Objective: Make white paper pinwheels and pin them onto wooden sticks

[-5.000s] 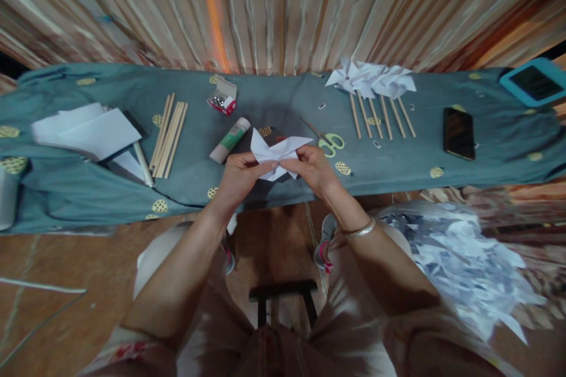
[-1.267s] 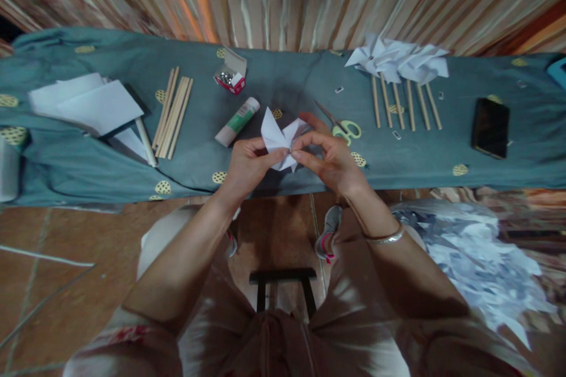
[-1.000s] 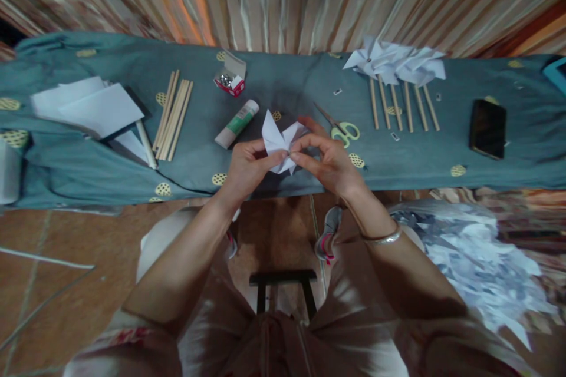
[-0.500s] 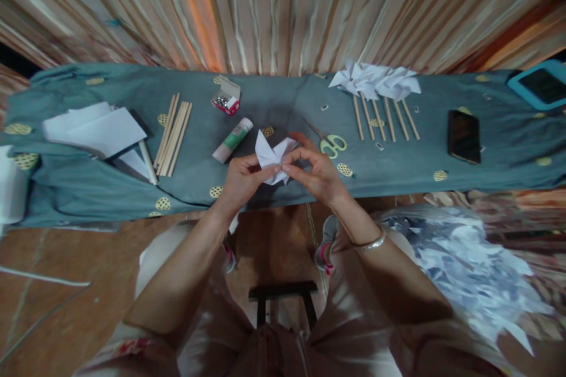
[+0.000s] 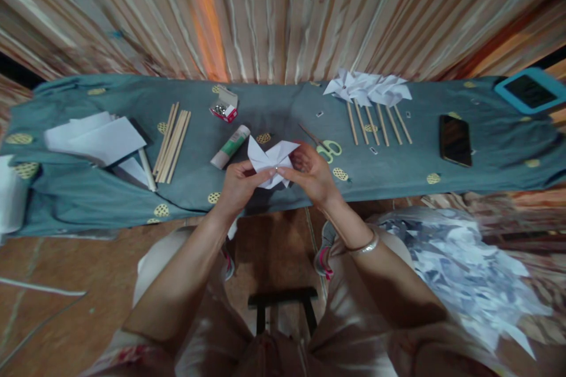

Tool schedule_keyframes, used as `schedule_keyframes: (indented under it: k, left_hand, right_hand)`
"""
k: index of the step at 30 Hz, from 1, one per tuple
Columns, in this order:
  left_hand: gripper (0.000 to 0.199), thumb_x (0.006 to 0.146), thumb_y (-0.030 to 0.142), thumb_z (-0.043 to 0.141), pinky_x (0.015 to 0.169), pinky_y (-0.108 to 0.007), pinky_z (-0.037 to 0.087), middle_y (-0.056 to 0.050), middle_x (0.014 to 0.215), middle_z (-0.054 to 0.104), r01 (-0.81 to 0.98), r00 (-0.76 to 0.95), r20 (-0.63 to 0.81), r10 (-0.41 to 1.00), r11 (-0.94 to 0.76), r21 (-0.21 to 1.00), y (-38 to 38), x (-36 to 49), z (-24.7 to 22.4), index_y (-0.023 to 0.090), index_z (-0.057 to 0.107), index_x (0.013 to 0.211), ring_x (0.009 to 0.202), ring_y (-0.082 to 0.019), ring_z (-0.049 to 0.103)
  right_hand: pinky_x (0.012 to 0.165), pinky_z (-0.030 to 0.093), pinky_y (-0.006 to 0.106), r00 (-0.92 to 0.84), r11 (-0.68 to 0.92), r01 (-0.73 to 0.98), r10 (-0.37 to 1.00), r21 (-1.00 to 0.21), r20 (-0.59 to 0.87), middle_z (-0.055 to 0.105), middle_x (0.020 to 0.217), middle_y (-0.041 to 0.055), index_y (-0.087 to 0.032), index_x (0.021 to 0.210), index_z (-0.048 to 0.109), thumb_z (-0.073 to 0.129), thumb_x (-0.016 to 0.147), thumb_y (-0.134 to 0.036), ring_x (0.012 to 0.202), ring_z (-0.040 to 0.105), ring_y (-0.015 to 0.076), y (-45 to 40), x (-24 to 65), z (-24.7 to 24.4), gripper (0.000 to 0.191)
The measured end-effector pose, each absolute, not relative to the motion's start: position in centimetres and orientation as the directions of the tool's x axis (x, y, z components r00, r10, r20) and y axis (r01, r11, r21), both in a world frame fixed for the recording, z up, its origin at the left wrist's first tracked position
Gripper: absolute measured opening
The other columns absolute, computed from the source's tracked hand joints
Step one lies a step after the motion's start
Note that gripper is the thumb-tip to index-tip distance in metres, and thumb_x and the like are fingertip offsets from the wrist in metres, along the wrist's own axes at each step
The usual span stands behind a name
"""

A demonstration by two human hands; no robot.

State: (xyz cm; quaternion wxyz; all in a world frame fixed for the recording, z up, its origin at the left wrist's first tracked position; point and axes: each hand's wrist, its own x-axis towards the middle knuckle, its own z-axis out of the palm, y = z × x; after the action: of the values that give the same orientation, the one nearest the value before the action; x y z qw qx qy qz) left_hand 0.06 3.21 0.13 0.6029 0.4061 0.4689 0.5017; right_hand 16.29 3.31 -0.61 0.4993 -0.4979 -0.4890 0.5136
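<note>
A white paper pinwheel [image 5: 273,156] is held between my two hands over the front edge of the cloth-covered table [image 5: 283,109]. My left hand [image 5: 240,185] grips its left side, thumb near the centre. My right hand [image 5: 313,174] pinches the right side, its thumb by a small shiny pin head [image 5: 276,169] at the middle. The fingers behind the paper are partly hidden. Just beyond my left hand lies a green-and-white glue stick [image 5: 230,146]. Scissors with pale green handles [image 5: 326,148] lie beyond my right hand.
Wooden sticks [image 5: 173,144] and folded white paper [image 5: 99,138] lie left; a small open box of pins [image 5: 224,106] stands behind. Finished pinwheels on sticks [image 5: 369,89], a phone [image 5: 456,139] and a blue-framed tablet [image 5: 533,90] are right. A bag of white paper pieces [image 5: 464,271] sits below.
My right fingers have shifted from pinching the paper's centre to holding its right side, with the thumb beside the pin head. The pinwheel's blades now face up more openly. The view has shifted slightly.
</note>
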Motion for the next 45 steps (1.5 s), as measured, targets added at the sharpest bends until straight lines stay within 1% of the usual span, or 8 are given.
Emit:
schedule_keyframes:
  k: [4, 8, 18, 22, 26, 30, 36, 45]
  left_hand:
    - [0.032, 0.049, 0.035, 0.092, 0.065, -0.027, 0.053, -0.004, 0.074, 0.077, -0.252, 0.053, -0.167, 0.985, 0.175, 0.952, 3.2, 0.1, 0.0, 0.018, 0.078, 0.072, 0.063, -0.016, 0.066]
    - [0.031, 0.048, 0.034, 0.092, 0.065, -0.028, 0.053, -0.003, 0.073, 0.077, -0.272, 0.054, -0.179, 0.982, 0.187, 0.944, 3.2, 0.1, 0.1, 0.018, 0.078, 0.070, 0.062, -0.015, 0.066]
    - [0.033, 0.051, 0.039, 0.091, 0.070, -0.031, 0.055, -0.004, 0.077, 0.077, -0.189, 0.046, -0.143, 0.989, 0.150, 0.971, 3.1, -0.1, 0.3, 0.018, 0.080, 0.074, 0.068, -0.018, 0.067]
    - [0.031, 0.057, 0.040, 0.088, 0.070, -0.030, 0.054, -0.003, 0.076, 0.077, -0.135, 0.026, -0.098, 0.995, 0.101, 0.986, 3.1, 0.1, 0.2, 0.018, 0.080, 0.077, 0.068, -0.017, 0.065]
    - [0.028, 0.061, 0.039, 0.086, 0.072, -0.030, 0.053, -0.002, 0.077, 0.077, -0.130, 0.012, -0.061, 0.998, 0.062, 0.990, 3.2, 0.2, -0.1, 0.018, 0.081, 0.080, 0.070, -0.017, 0.065]
    - [0.026, 0.063, 0.038, 0.085, 0.071, -0.028, 0.052, -0.001, 0.076, 0.076, -0.128, 0.004, -0.037, 0.999, 0.037, 0.991, 3.3, 0.1, -0.4, 0.018, 0.081, 0.080, 0.069, -0.016, 0.065]
    - [0.021, 0.065, 0.034, 0.084, 0.071, -0.027, 0.051, -0.002, 0.078, 0.077, -0.131, 0.001, -0.015, 1.000, 0.015, 0.991, 3.3, 0.1, -0.5, 0.019, 0.081, 0.080, 0.069, -0.015, 0.065]
    - [0.019, 0.063, 0.034, 0.084, 0.066, -0.027, 0.051, -0.001, 0.073, 0.075, -0.108, -0.045, -0.016, 0.999, 0.011, 0.994, 3.2, 0.2, -0.2, 0.019, 0.080, 0.074, 0.065, -0.015, 0.063]
  right_hand:
    - [0.084, 0.056, 0.035, -0.129, -0.152, -0.223, 0.984, -0.963, -0.125, 0.075, 0.088, 0.0020, -0.021, 0.083, 0.068, 0.089, 0.055, -0.042, 0.084, 0.069, 0.0181, 3.1, 15.9, 0.5, 0.041]
    - [0.077, 0.055, 0.032, -0.137, -0.195, -0.269, 0.977, -0.943, -0.163, 0.073, 0.074, -0.0025, -0.022, 0.070, 0.070, 0.089, 0.052, -0.041, 0.071, 0.065, 0.0141, 2.9, 15.6, 1.1, 0.033]
    - [0.070, 0.054, 0.029, -0.063, -0.129, -0.249, 0.991, -0.960, -0.117, 0.072, 0.069, -0.0030, -0.022, 0.064, 0.072, 0.090, 0.052, -0.037, 0.065, 0.063, 0.0124, 3.2, 15.4, 0.4, 0.026]
    - [0.076, 0.056, 0.031, -0.054, -0.104, -0.243, 0.994, -0.964, -0.094, 0.075, 0.074, -0.0020, -0.022, 0.071, 0.074, 0.089, 0.052, -0.042, 0.071, 0.067, 0.0146, 3.3, 15.2, 0.2, 0.031]
    - [0.077, 0.056, 0.031, -0.023, -0.108, -0.280, 0.994, -0.954, -0.105, 0.076, 0.077, -0.0019, -0.022, 0.076, 0.076, 0.089, 0.051, -0.037, 0.073, 0.068, 0.0147, 3.3, 15.0, 0.2, 0.032]
    - [0.073, 0.056, 0.029, -0.001, -0.118, -0.305, 0.992, -0.945, -0.124, 0.076, 0.075, -0.0029, -0.023, 0.075, 0.076, 0.089, 0.050, -0.031, 0.070, 0.067, 0.0131, 3.3, 14.9, 0.4, 0.030]
    - [0.065, 0.052, 0.027, 0.013, -0.139, -0.229, 0.989, -0.963, -0.146, 0.073, 0.070, -0.0030, -0.020, 0.073, 0.075, 0.087, 0.054, -0.033, 0.063, 0.063, 0.0119, 3.1, 15.0, 0.8, 0.026]
    - [0.060, 0.048, 0.025, 0.025, -0.122, -0.249, 0.991, -0.961, -0.132, 0.069, 0.064, -0.0042, -0.020, 0.071, 0.073, 0.086, 0.057, -0.033, 0.060, 0.059, 0.0104, 3.0, 14.8, 0.5, 0.024]
